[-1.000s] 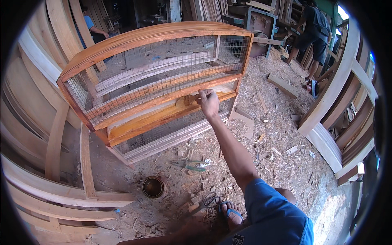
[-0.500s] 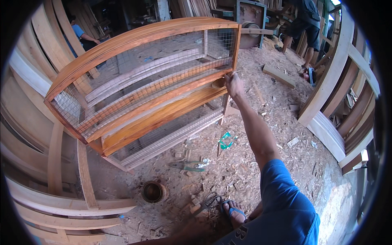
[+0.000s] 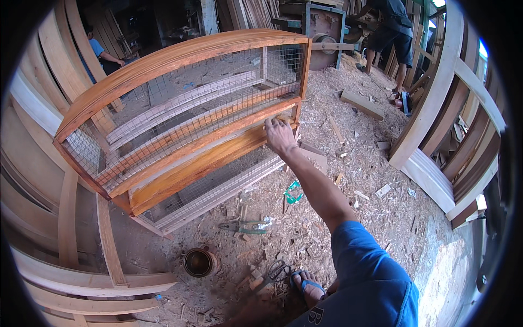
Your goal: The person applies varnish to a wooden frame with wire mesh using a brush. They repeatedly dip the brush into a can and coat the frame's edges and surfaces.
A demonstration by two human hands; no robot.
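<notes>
A varnished orange-brown wooden cage [image 3: 180,52] with wire mesh sides stands tilted across the left middle. My right hand [image 3: 280,136] is closed round a small tan-brown wad [image 3: 283,118], its kind hidden by my fingers. It rests near the right end of the cage's lower front board [image 3: 201,177], just below the mesh rail. Low in the view, a dark smeared shape, apparently my left hand [image 3: 253,310], shows no clear fingers. A round tin [image 3: 199,262] with dark brown liquid stands on the floor in front of the cage.
Pliers [image 3: 242,226], a green plastic piece [image 3: 294,192] and scissors [image 3: 275,271] lie among wood shavings near my sandalled foot [image 3: 311,289]. Curved timber pieces [image 3: 68,212] crowd the left; a pale wooden frame [image 3: 430,109] leans right. Another person [image 3: 389,38] stands at the back right.
My right hand has moved left and down from the cage's right corner post onto the lower front board, still gripping the tan-brown wad. The whole view has shifted slightly.
</notes>
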